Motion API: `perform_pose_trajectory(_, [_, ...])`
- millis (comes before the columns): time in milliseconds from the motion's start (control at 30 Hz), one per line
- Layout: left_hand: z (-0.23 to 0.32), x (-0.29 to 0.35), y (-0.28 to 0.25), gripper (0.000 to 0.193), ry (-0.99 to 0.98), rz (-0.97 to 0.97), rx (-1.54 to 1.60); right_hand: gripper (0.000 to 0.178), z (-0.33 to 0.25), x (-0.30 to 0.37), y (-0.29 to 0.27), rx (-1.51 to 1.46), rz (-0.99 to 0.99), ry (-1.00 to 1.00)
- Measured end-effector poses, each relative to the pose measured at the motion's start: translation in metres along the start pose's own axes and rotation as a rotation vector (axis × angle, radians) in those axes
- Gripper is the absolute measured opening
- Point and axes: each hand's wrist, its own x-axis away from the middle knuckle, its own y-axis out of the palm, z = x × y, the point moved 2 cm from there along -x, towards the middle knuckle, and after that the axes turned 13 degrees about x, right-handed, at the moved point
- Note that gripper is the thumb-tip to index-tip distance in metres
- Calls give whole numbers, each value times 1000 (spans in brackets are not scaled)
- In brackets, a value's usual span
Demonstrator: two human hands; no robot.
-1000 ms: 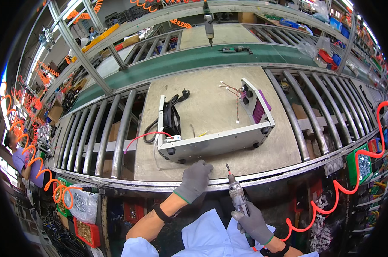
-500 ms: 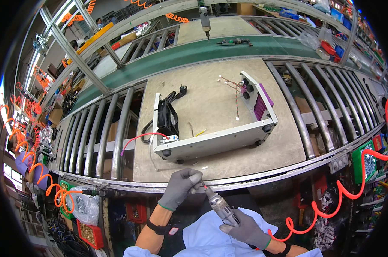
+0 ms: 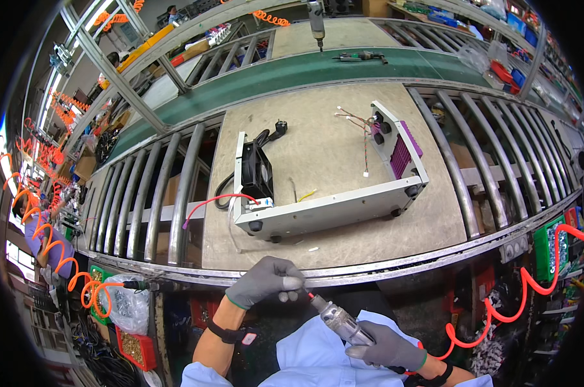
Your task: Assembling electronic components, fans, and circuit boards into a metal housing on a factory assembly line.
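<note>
My gloved right hand (image 3: 388, 345) is wrapped around a grey and silver pneumatic screwdriver (image 3: 340, 320), which tilts up and to the left. Its red-marked tip points toward my gloved left hand (image 3: 269, 282). There the thumb and fingers are pinched together beside the tip; anything between them is too small to make out. Both hands are in front of the bench's near edge. Beyond them, an open light-grey metal chassis (image 3: 330, 209) rests on the board. A black fan (image 3: 257, 171) is on its left end, and a purple heat sink (image 3: 406, 153) on its right end.
The board (image 3: 317, 113) lies between metal rollers (image 3: 153, 193) on the left and more rollers (image 3: 488, 164) on the right. A second screwdriver (image 3: 316, 26) hangs above the green belt (image 3: 266, 80). A red coiled hose (image 3: 498, 313) runs at my right. Red bin (image 3: 132, 351) holds small brass-coloured parts.
My left fingertips have drawn slightly left and down from the screwdriver's tip. The screwdriver and my right hand have shifted a little right and down. The whole view has shifted slightly.
</note>
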Motion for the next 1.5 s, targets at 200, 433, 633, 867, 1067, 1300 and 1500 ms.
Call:
perform_pose_trajectory(200, [-17,-19,15,24,74,77,186,54,4,-3,8,141,309,-130])
perform_pose_trajectory(433, [-37,-34,25,30,113,116,400,59,9,-10,15,109,351,-71])
perform_pose_trajectory(633, [-25,-35,20,33,87,6,242,54,10,-9,7,-54,181,-23])
perform_pose_trajectory(867, [-17,-51,28,22,848,419,-959,39,-6,-24,7,-210,293,3])
perform_pose_trajectory(1067, [-15,-54,43,24,632,562,-1280,38,-21,-41,4,-258,287,-45])
perform_pose_trajectory(1300, [70,29,43,13,738,426,-975,34,-33,-62,8,-275,226,-47])
perform_pose_trajectory(1500, [179,-3,39,15,505,467,-700,34,-36,-74,11,-279,236,-48])
